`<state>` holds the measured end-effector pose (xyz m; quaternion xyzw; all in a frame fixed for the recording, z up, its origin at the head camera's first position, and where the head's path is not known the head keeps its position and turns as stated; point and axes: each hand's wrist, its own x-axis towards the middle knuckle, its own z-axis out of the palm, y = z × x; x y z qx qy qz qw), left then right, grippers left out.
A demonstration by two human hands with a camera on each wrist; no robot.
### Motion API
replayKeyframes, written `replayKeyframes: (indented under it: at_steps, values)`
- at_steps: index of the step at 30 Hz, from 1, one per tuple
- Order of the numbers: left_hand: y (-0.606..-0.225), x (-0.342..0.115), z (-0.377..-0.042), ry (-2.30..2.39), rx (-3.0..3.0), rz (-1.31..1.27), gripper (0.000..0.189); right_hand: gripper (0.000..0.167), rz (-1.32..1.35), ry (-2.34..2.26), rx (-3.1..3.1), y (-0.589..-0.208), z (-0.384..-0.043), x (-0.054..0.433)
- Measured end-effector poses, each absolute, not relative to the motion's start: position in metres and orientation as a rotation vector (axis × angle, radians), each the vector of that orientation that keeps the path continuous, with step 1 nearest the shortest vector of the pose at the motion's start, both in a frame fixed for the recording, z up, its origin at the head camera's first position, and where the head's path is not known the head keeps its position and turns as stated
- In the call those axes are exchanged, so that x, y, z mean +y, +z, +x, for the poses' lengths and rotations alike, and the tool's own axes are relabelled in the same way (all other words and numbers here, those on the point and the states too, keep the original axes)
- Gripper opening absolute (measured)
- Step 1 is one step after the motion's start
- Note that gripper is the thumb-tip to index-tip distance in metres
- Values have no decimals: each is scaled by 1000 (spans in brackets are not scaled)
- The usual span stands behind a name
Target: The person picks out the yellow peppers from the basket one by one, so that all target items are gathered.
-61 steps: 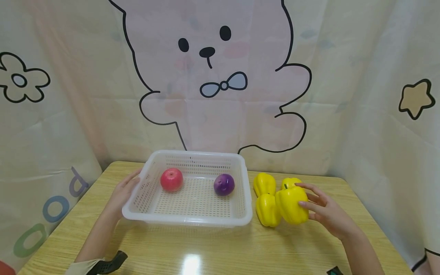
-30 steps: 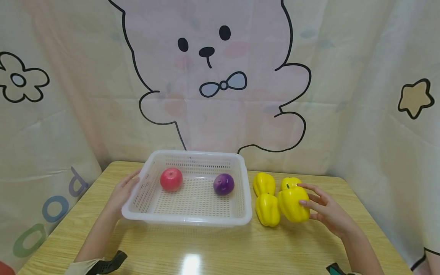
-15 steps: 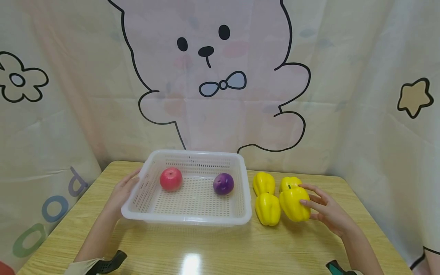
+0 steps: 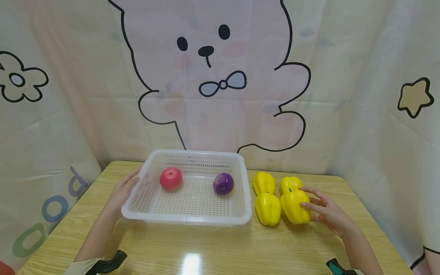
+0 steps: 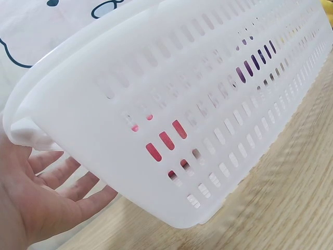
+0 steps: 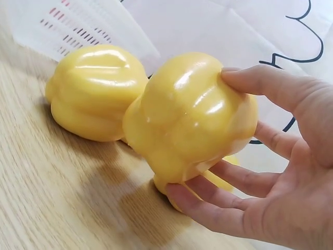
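My right hand (image 4: pixel 328 210) holds a yellow bell pepper (image 4: pixel 295 207) between thumb and fingers. In the right wrist view this pepper (image 6: pixel 192 112) is tilted, and a shadow lies on the table below it. Another yellow bell pepper (image 4: pixel 291 184) sits just behind, partly hidden. To their left, two more yellow bell peppers, a front one (image 4: pixel 268 209) and a back one (image 4: pixel 264 183), stand in line. My left hand (image 4: pixel 122 194) rests against the left end of a white plastic basket (image 4: pixel 187 219); its fingers (image 5: pixel 93 200) touch the end wall.
Inside the basket lie a red round fruit (image 4: pixel 171 178), apple-like, and a purple round fruit or vegetable (image 4: pixel 224 183), apart from each other. A wooden table (image 4: pixel 154 248) carries everything. Behind it hangs a curtain (image 4: pixel 213 126) with a cartoon bear.
The held pepper has shifted slightly right and down in the head view, away from the front left pepper. My left hand and the basket stay practically still.
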<state>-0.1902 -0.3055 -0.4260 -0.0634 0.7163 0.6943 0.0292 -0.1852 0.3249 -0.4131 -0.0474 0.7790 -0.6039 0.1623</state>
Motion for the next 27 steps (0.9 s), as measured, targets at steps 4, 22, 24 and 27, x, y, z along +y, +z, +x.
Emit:
replayKeyframes:
  at_steps: [4, 22, 24, 27]
  values:
    - [-426, -305, -190, 2153, 2206, -189, 63, 41, -141, -1718, 2197, -416, -187, 328]
    - [-426, -306, -190, 2147, 2193, -194, 63, 39, -180, -1680, 2158, -425, -189, 342]
    - [-426, -306, -190, 2137, 2199, -205, 63, 37, -189, -1670, 2150, -426, -190, 343]
    - [-426, -306, -190, 2126, 2208, -220, 63, 35, -185, -1652, 2143, -427, -191, 345]
